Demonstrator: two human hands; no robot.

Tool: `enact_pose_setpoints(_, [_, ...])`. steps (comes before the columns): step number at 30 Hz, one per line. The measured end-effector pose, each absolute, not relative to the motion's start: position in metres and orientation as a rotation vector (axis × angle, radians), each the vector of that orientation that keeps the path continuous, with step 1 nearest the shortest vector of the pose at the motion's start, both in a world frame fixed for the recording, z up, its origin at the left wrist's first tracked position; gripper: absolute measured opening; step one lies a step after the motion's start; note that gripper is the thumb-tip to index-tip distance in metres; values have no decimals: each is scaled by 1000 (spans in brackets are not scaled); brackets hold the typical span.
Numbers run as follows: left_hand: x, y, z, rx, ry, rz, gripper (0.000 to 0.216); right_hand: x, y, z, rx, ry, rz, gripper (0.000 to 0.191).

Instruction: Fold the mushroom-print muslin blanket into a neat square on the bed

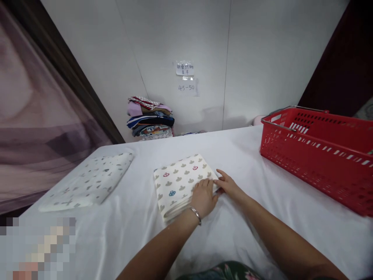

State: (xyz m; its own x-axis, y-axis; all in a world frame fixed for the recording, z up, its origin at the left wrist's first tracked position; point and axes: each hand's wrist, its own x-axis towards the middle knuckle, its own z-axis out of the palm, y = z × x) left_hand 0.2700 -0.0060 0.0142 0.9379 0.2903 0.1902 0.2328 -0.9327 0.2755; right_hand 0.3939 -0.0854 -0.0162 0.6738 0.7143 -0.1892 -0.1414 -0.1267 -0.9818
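Note:
A folded cream cloth (179,182) with a pattern of beige and coloured shapes lies on the white table (239,155) in front of me. My left hand (203,197), with a bracelet at the wrist, lies flat on the cloth's near right corner, fingers stretched out. My right hand (229,184) touches the cloth's right edge, fingers extended and slightly tucked at the edge; whether it pinches the fabric I cannot make out.
A second folded patterned cloth (90,182) lies at the left of the table. A red plastic basket (320,155) stands at the right. A pile of folded clothes (150,118) sits against the back wall. A curtain (35,116) hangs on the left.

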Motion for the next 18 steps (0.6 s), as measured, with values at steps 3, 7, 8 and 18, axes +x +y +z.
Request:
enact_pose_setpoints(3, [260, 15, 26, 2744, 392, 349, 32, 398, -87, -21, -1658, -569, 726, 66])
enact_pose_setpoints(7, [226, 52, 31, 2827, 595, 468, 34, 405, -91, -20, -1918, -747, 538, 55])
enact_pose_setpoints(8, [217, 59, 29, 2854, 660, 474, 34, 406, -91, -17, -1967, -790, 487, 53])
enact_pose_setpoints(18, [187, 53, -6, 2869, 809, 567, 36, 417, -72, -14, -2077, -904, 545, 23])
